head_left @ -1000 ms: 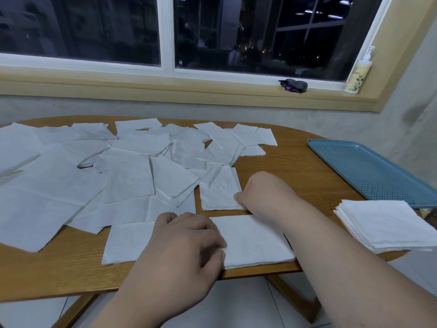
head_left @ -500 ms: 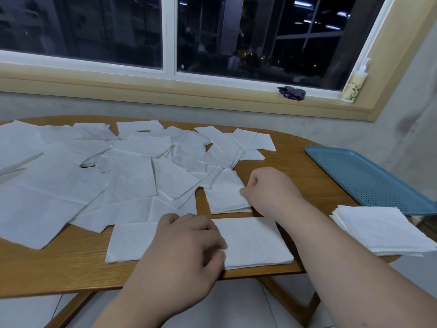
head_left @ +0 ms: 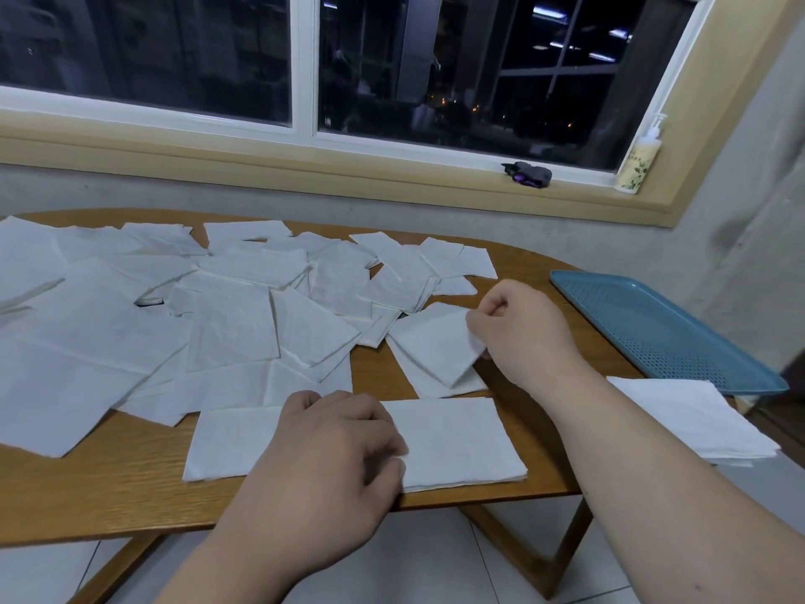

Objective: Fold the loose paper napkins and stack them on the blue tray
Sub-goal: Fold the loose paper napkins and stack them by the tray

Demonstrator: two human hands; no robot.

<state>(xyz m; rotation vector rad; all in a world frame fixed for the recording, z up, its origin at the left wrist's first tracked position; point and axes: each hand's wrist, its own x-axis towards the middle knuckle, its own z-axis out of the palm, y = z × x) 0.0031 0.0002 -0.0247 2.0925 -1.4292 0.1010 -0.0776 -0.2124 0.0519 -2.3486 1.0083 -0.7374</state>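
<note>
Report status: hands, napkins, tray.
Left hand holds folded napkin at table edge. Right hand pinches loose napkin, corner lifted. Tray bare where visible; stack beside it. Nothing in the way.

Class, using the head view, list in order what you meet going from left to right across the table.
Loose napkins → left hand → right hand → folded napkin stack.

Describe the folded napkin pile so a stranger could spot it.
Find the wooden table, then the blue tray at its right end. On the tray's near side lies the folded stack: the only neat, squared pile, apart from the loose napkins.
</note>
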